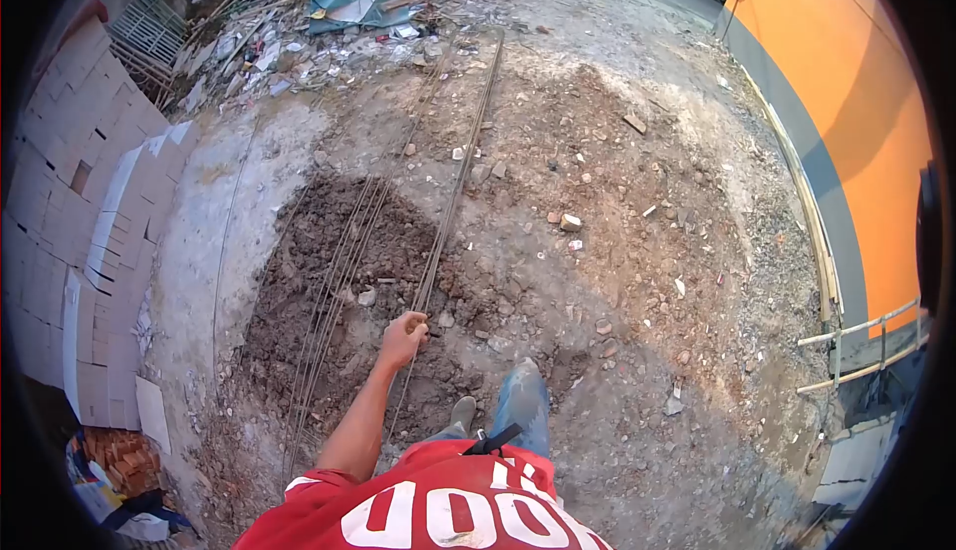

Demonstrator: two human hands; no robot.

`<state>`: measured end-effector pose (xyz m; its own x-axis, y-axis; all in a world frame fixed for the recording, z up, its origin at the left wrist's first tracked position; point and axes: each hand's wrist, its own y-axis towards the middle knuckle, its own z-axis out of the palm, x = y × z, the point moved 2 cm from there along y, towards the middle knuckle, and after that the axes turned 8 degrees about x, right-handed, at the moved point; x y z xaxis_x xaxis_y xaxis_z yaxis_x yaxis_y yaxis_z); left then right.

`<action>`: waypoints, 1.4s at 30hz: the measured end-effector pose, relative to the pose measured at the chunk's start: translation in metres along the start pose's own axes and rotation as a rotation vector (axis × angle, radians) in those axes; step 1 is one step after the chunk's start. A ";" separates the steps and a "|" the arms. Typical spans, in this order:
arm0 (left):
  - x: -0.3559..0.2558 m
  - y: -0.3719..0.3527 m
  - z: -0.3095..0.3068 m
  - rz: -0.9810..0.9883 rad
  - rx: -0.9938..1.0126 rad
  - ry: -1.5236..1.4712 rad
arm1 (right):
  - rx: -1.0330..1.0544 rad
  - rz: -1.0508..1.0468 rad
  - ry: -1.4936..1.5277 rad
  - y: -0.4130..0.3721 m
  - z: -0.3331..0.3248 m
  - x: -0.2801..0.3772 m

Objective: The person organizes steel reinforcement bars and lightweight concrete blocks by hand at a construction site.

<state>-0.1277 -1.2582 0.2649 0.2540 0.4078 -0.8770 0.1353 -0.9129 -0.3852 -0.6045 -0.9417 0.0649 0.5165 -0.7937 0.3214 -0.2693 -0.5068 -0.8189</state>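
Note:
My left hand (405,339) reaches forward over the dark, dug-up soil (289,301), its fingers closed at the near end of a bundle of long thin rods (460,177). The bundle runs away from me over the ground; whether the fingers grip it is too small to tell. More long rods (344,271) lie to the left of the hand, across the dark soil. My right hand does not show. Below are my red shirt, jeans and boots.
Pale blocks (110,212) are stacked at the left, with red bricks (124,460) below them. A debris heap (358,7) lies at the far left. An orange wall (846,82) and bamboo poles (809,202) stand at the right. Stones and rubble dot the ground.

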 end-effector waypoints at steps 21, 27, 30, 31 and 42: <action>0.164 0.094 0.083 -0.798 -0.524 0.027 | -0.181 -0.553 -0.153 0.411 -0.445 0.681; 0.083 0.258 0.110 -0.905 -0.688 -0.671 | 0.019 -0.678 -0.300 0.463 -0.379 0.886; 0.067 0.346 0.118 -0.917 -0.635 -0.736 | 0.182 -0.569 -0.443 0.471 -0.315 0.930; 0.061 0.381 0.114 -0.873 -0.612 -0.756 | 0.211 -0.528 -0.601 0.474 -0.318 0.934; 0.102 0.649 0.098 -0.817 -0.910 -1.836 | 0.284 -0.859 -1.273 0.621 -0.089 1.172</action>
<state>-0.1081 -1.8112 -0.1031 -0.9229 -0.3775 -0.0759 0.1318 -0.1247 -0.9834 -0.2388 -2.2168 -0.0247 0.7912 0.5609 0.2437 0.5374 -0.4476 -0.7147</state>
